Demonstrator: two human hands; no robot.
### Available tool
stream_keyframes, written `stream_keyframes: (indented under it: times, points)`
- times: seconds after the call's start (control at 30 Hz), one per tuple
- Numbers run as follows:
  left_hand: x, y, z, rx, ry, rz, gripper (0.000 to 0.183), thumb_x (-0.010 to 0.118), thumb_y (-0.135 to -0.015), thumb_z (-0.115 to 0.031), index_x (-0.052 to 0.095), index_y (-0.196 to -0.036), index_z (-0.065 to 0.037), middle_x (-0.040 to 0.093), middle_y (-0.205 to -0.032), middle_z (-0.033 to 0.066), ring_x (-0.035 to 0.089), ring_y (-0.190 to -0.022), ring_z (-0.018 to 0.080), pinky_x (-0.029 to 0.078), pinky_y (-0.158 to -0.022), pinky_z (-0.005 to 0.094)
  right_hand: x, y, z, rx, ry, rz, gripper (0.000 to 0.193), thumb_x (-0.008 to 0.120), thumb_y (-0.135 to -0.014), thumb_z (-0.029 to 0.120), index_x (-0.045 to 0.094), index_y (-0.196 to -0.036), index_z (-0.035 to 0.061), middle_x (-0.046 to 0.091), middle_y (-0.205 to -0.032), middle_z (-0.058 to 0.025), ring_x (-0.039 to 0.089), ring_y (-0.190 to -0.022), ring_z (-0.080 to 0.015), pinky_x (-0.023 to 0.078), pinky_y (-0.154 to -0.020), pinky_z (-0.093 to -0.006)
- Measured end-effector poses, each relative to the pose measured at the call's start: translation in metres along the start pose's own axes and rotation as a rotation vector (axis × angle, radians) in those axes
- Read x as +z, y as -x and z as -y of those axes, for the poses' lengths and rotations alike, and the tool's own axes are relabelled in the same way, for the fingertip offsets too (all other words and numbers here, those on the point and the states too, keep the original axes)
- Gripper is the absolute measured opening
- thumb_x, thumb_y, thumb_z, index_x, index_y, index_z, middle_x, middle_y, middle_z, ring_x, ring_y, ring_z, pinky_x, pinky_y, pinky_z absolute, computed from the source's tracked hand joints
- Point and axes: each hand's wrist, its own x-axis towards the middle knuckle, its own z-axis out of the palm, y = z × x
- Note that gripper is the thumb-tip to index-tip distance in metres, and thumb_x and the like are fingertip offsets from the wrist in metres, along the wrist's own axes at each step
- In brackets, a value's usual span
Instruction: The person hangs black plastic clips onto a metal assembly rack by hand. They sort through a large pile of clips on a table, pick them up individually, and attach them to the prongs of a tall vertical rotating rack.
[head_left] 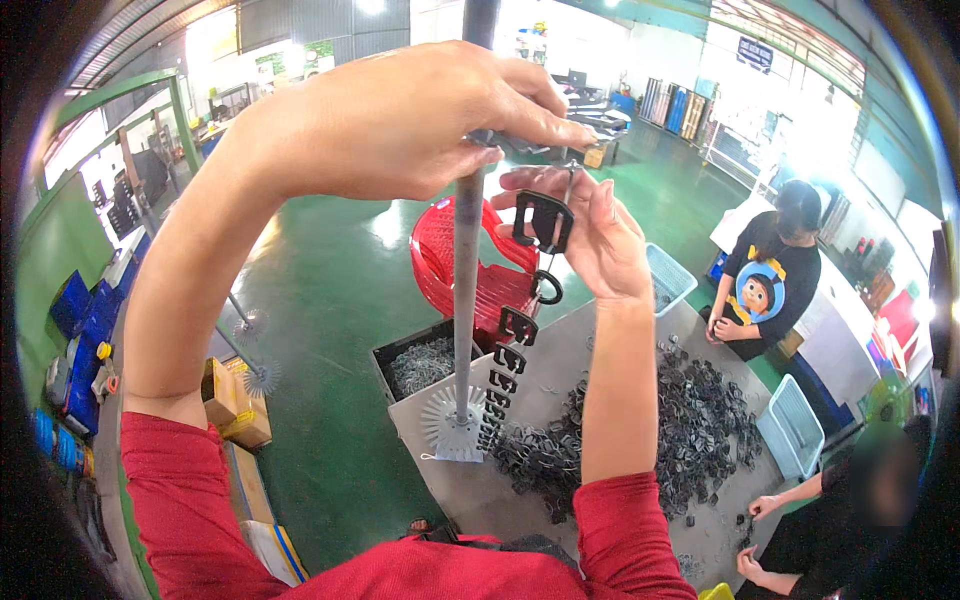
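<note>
My left hand is raised across the grey metal pole. Its thumb lies at the pole and its fingers curl toward thin metal prongs; what they grip is mostly hidden. Just right of it, my right hand is turned palm toward me, its fingers curled behind the top piece of a string of black clips. A thin wire runs through that string, which hangs beside the pole. At the pole's foot is a spoked metal disc. Many loose black clips are heaped on the grey table.
A red plastic chair and a dark bin of metal pieces stand beyond the table. Blue baskets sit along its right side. One person stands there; another's hands work lower right. Cardboard boxes lie at left.
</note>
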Motion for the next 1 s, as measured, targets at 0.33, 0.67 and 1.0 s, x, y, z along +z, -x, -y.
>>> stream_keyframes:
  times: [0.33,0.67,1.0]
  points:
    - [-0.002,0.011,-0.001,-0.067,-0.058,0.015,0.046,0.049,-0.076,0.004,0.051,-0.121,-0.006,0.057,-0.115,0.0156,0.056,-0.102,0.0316,0.046,-0.087,0.0362,0.034,-0.035,-0.016,-0.121,-0.585,0.374,0.039,0.034,-0.095,0.039,0.044,-0.070,0.0107,0.038,-0.073,-0.0024,0.031,-0.059,-0.0104,0.028,-0.047,-0.0211]
    - [-0.011,0.015,-0.013,-0.008,-0.026,0.032,0.037,0.045,-0.081,0.003,0.056,-0.115,-0.005,0.063,-0.104,0.0127,0.061,-0.089,0.0251,0.050,-0.081,0.0319,0.046,-0.018,0.007,-0.169,-0.404,0.173,0.034,0.043,-0.093,0.033,0.051,-0.073,0.0066,0.045,-0.071,-0.0038,0.037,-0.060,-0.0096,0.030,-0.047,-0.0179]
    - [-0.007,0.012,-0.001,-0.043,-0.025,0.075,0.053,0.049,-0.073,0.006,0.049,-0.124,-0.008,0.056,-0.116,0.0160,0.061,-0.091,0.0285,0.051,-0.075,0.0324,0.058,-0.010,0.008,-0.178,-0.316,0.033,0.039,0.038,-0.095,0.035,0.041,-0.068,0.0082,0.034,-0.070,-0.0018,0.031,-0.056,-0.0089,0.025,-0.042,-0.0188]
